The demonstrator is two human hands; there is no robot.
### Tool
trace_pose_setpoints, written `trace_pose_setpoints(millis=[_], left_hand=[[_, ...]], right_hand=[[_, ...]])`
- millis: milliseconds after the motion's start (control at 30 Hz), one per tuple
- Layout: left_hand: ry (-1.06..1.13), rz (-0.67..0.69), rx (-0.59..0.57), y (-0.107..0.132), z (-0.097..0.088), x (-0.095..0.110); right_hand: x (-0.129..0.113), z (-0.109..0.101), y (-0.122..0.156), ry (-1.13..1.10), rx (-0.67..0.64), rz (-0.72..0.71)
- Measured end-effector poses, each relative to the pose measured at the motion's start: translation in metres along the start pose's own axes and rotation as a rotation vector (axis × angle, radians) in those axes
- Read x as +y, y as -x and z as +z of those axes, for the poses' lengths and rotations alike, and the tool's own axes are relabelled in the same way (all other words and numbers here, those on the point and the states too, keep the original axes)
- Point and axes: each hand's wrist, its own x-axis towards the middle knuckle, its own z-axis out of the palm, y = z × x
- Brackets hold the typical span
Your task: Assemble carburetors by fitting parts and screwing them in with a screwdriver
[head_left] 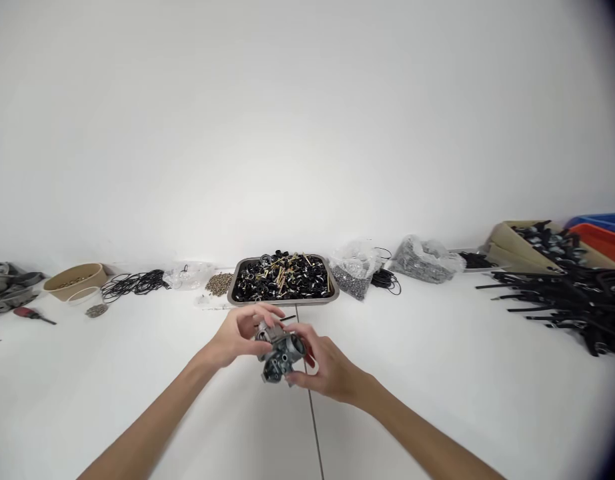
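A grey metal carburetor is held between my two hands above the white table, its round bore turned to the right. My left hand grips its upper left side, thumb in front and fingers over the top. Around the right side curls my right hand, with the thumb low on the body and the fingers behind it. Something red shows by the right fingers, too little of it to name. Just behind the carburetor lies a thin black piece on the table.
Behind my hands stands a tray of black and brass parts. Bags of small grey parts and black rings line the wall. A red-handled screwdriver lies left, near a tan bowl. Black straps and bins are right.
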Motion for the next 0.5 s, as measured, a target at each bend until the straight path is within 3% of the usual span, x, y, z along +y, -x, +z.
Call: trace_pose_setpoints(millis=[167, 367, 500], left_hand=[[0.205, -0.146, -0.017, 0.013, 0.001, -0.033], [0.266, -0.259, -0.234, 0.011, -0.013, -0.035], [0.325, -0.186, -0.166, 0.010, -0.019, -0.032]], right_hand=[[0.001, 0.004, 0.000, 0.004, -0.039, -0.034], [-0.002, 0.028, 0.008, 0.044, 0.071, -0.047], [-0.009, 0.036, 0.010, 0.186, 0.132, -0.138]])
